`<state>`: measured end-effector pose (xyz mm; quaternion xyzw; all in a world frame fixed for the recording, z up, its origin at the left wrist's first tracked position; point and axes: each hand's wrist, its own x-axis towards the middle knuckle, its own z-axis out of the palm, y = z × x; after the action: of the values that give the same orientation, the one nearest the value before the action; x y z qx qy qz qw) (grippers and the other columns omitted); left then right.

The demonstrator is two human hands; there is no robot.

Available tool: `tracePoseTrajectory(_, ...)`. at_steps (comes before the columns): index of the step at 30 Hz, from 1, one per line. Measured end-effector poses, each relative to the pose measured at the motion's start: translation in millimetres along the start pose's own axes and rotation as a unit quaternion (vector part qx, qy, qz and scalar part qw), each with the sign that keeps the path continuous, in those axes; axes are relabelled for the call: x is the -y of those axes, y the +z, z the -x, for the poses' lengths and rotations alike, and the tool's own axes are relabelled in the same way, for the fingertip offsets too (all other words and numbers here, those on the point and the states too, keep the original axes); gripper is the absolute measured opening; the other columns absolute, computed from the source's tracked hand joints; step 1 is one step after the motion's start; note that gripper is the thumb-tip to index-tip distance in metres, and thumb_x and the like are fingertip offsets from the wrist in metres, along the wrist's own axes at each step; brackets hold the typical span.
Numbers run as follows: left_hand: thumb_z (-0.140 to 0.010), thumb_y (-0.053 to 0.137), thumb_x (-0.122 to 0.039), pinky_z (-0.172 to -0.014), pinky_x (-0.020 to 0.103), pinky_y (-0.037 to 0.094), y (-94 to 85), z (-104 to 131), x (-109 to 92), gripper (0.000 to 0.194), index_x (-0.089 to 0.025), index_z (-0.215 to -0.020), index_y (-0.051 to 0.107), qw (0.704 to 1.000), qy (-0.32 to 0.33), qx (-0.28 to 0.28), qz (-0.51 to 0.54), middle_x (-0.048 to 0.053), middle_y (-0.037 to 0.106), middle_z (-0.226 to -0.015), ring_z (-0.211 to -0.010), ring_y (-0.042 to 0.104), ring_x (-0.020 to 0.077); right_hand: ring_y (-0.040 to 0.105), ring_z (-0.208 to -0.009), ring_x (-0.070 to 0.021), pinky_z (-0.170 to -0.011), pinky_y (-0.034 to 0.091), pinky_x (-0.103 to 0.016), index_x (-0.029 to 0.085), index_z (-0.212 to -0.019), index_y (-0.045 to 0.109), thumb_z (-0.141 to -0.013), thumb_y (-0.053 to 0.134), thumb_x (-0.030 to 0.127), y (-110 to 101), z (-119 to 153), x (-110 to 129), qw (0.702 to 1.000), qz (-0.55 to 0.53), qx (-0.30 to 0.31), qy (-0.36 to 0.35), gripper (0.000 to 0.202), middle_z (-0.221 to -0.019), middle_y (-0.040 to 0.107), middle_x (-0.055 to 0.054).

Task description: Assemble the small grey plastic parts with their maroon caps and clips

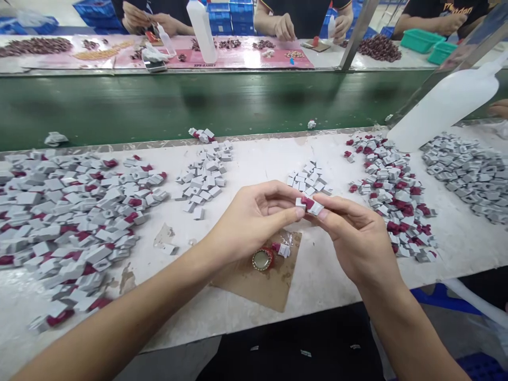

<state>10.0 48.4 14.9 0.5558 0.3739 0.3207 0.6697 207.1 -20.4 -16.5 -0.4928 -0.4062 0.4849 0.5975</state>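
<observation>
Between my two hands, above the table, is a small grey and dark-red plastic part [308, 203]. My left hand [262, 214] pinches its left end with thumb and fingers; my right hand [355, 233] pinches the grey right end. Below them lies a brown cardboard piece [273, 291], with a round bottle-cap-like dish [262, 260] on it. Another grey and red part [281, 249] rests beside the dish. Just behind my fingers sits a small pile of grey pieces [309, 179].
Grey and red parts [79, 211] heap at left, with another heap [397, 196] at right. Grey pieces [468, 169] lie farther right. A large white bottle [444, 106] leans by a metal post [359, 34]. Beyond the green conveyor belt [166, 103], co-workers' hands [284, 27] handle small parts.
</observation>
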Motion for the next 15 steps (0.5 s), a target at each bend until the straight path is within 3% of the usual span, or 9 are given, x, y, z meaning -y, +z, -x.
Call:
tracePoseTrajectory(5, -0.092, 0.09, -0.022, -0.079, 0.037, 0.07, -4.0, -4.0, -2.8, 0.011, -0.02, -0.102, 0.086, 0.998, 0.014, 0.008, -0.053, 0.006, 0.087, -0.095, -0.09, 0.084, 0.0249, 0.087, -0.103, -0.0262, -0.089, 0.075, -0.04, 0.03, -0.107, 0.095, -0.093, 0.093, 0.029, -5.9, -5.8, 1.3, 0.997, 0.077, 0.017, -0.02, 0.014, -0.108, 0.09, -0.005)
tracePoseTrajectory(9, -0.092, 0.091, -0.025, -0.088, 0.039, 0.069, -18.8, -21.2, -5.8, 0.013, -0.02, -0.102, 0.084, 0.993, 0.05, 0.039, -0.102, 0.006, 0.087, -0.097, -0.093, 0.083, 0.0242, 0.088, -0.099, -0.0269, -0.093, 0.075, -0.044, 0.028, -0.105, 0.095, -0.09, 0.097, 0.035, -5.3, -26.1, 5.1, 0.995, 0.088, 0.04, 0.01, 0.017, -0.103, 0.091, -0.005)
tracePoseTrajectory(12, -0.094, 0.086, -0.026, -0.091, 0.041, 0.067, -34.6, -46.9, -7.3, 0.011, -0.021, -0.103, 0.08, 0.98, 0.083, 0.064, -0.168, 0.006, 0.086, -0.099, -0.096, 0.083, 0.0245, 0.087, -0.095, -0.0273, -0.092, 0.074, -0.047, 0.026, -0.113, 0.093, -0.087, 0.098, 0.043, -4.9, -55.6, 8.9, 0.986, 0.141, 0.084, 0.014, 0.032, -0.104, 0.091, -0.008)
tracePoseTrajectory(15, -0.095, 0.081, -0.024, -0.094, 0.042, 0.064, -52.4, -84.6, -10.2, 0.006, -0.021, -0.1, 0.078, 0.955, 0.117, 0.011, -0.274, 0.008, 0.085, -0.104, -0.1, 0.08, 0.0254, 0.085, -0.09, -0.0276, -0.088, 0.073, -0.048, 0.023, -0.124, 0.091, -0.094, 0.09, 0.038, -3.8, -104.9, 14.3, 0.957, 0.279, 0.079, -0.028, 0.034, -0.105, 0.09, -0.01)
